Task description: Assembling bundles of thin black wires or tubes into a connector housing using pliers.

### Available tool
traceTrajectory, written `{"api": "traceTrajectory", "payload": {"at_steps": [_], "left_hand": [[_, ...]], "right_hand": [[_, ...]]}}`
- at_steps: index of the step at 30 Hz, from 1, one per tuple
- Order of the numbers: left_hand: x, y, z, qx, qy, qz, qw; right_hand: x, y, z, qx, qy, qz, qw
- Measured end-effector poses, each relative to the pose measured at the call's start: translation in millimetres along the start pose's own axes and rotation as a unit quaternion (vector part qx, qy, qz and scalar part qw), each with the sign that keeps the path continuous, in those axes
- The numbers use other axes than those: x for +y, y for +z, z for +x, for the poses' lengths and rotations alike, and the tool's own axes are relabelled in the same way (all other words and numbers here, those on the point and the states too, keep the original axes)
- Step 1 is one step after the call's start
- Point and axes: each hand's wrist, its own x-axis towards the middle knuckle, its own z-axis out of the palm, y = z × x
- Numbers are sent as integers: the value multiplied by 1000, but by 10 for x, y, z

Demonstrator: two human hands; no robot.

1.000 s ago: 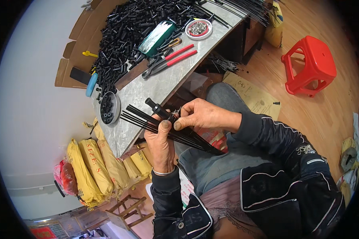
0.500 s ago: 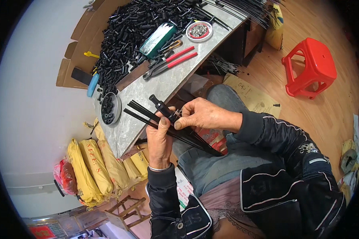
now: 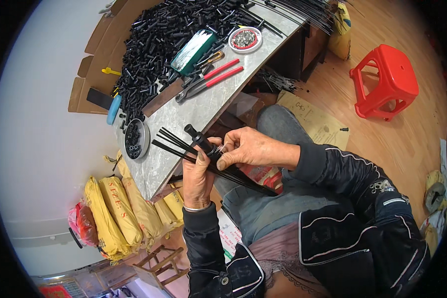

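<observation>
Over my lap, my left hand (image 3: 197, 180) is closed round a bundle of thin black rods (image 3: 171, 150) and a stepped black tubular part (image 3: 195, 134). The rods slant from the upper left down towards my lap. Against the lower end of the tubular part, my right hand (image 3: 257, 148) is pinched, thumb against fingers. Something thin and pale shows at its fingertips, too small to make out. The joint between rods and tubular part is mostly hidden by my fingers.
On the grey table (image 3: 171, 119) lie a heap of black tubular parts (image 3: 149, 59), red-handled pincers (image 3: 211, 79), a green box (image 3: 193, 52), a dish of small metal pieces (image 3: 245, 39) and a dish of black pieces (image 3: 136, 139). A red stool (image 3: 392, 74) stands right, yellow sacks (image 3: 119, 208) left.
Both hands stay at the same spot with only slight finger movement. The rods' upper ends have fanned out a little, and the tubular part has shifted slightly.
</observation>
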Motion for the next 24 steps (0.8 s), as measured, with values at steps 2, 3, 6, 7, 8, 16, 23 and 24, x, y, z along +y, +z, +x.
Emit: {"api": "traceTrajectory", "payload": {"at_steps": [2,3,6,7,8,16,23,24], "left_hand": [[-13,48,-23,28,10,20,999],[-9,70,-40,22,24,36,999],[5,137,-61,59,30,51,996],[-46,103,-56,68,36,52,996],[-64,144,-42,77,36,65,994],[-237,275,5,203,125,69,969],[-240,451,-7,213,144,93,962],[-249,456,-6,213,151,99,960]], "right_hand": [[38,17,47,1,3,46,999],[56,24,71,0,4,46,999],[20,76,100,2,-7,21,1000],[-41,90,69,13,4,39,999],[-90,90,61,27,14,57,998],[-77,272,11,191,-253,-280,906],[-67,208,-64,137,-154,-75,976],[-88,230,-82,135,-154,-76,976]]}}
